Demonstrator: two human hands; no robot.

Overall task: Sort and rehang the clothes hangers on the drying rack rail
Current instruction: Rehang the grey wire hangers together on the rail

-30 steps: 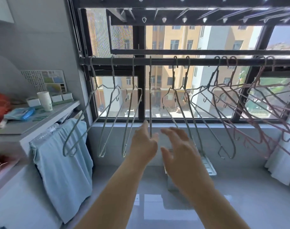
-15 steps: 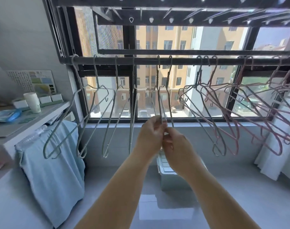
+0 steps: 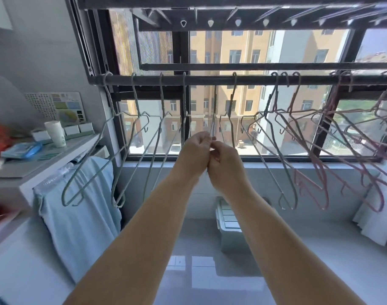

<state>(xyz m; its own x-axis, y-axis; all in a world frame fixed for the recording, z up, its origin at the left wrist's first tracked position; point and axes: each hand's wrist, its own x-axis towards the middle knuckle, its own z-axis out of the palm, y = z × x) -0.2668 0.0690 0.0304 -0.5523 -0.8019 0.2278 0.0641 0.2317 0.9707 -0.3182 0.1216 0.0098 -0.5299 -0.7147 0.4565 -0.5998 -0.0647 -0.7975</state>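
Observation:
A dark rail [image 3: 210, 80] runs across the window. Several grey-green wire hangers [image 3: 130, 155] hang on its left part, and more grey ones [image 3: 274, 150] right of centre. Several pink hangers [image 3: 320, 155] crowd the right end. My left hand [image 3: 195, 153] and right hand [image 3: 226, 166] meet below the rail's middle. Both pinch the thin wires of one grey hanger [image 3: 214, 111] that runs straight up to the rail. I cannot tell whether its hook sits on the rail. Another grey hanger [image 3: 233, 102] hangs just to its right.
A white shelf [image 3: 56, 159] on the left carries a cup [image 3: 56, 133] and small items, and a light blue cloth [image 3: 82, 208] drapes over its edge. A plastic box [image 3: 230, 230] stands on the floor under the window. White fabric [image 3: 373, 216] hangs at the right.
My open hands came together and took hold of the middle grey hanger, then rose a little with it. Only one of the two middle hooks still shows over the rail.

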